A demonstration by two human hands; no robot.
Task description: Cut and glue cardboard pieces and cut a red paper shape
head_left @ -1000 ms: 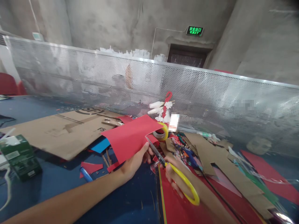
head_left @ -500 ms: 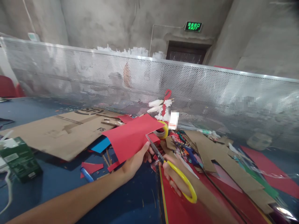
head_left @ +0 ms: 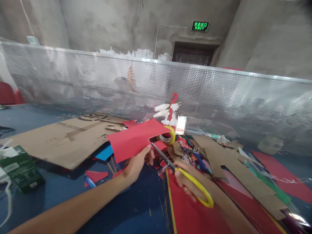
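Observation:
My left hand (head_left: 137, 164) pinches the lower edge of a sheet of red paper (head_left: 134, 138), which is raised above the table and has a notch cut into its right side. Yellow-handled scissors (head_left: 192, 180) are gripped in my right hand (head_left: 184, 182). Their blades point up and left, with the tips close to the notch and my left fingertips; they look nearly closed. A roll of tape with a yellow core (head_left: 172, 135) lies just behind the paper, partly covered by it.
Flat cardboard (head_left: 73, 143) covers the left side, near a green box (head_left: 20, 169). Cardboard strips (head_left: 234, 162), scraps and red sheets (head_left: 195, 214) crowd the right. A perforated metal screen (head_left: 97, 81) runs along the back. A blue marker (head_left: 90, 182) lies beside red offcuts (head_left: 97, 175).
The scissors have drawn back slightly right and down from the paper, and the notch shows more. My left hand has shifted a little left with the sheet.

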